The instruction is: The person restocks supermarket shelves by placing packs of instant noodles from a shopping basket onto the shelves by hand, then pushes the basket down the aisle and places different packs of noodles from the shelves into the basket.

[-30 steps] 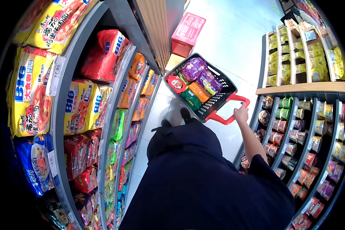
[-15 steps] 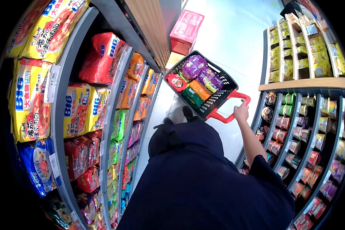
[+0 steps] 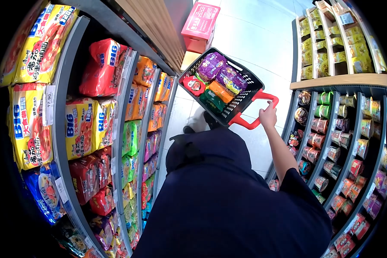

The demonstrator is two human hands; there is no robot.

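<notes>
We find the right hand (image 3: 268,115) closed around the red handle (image 3: 245,124) of the black basket (image 3: 245,102), upper centre of frame. Purple packs (image 3: 211,66), a red pack (image 3: 193,85) and an orange pack (image 3: 220,91) are already inside; whether the load is complete, we cannot tell. Left hand: unseen, state undetermined.

Shop aisle, price-tagged noodle shelves (image 3: 58,129)

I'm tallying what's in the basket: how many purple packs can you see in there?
2 visible: one purple pack at the far end of the basket, the other purple pack beside it, nearer the red handle. More may be hidden underneath.
</notes>
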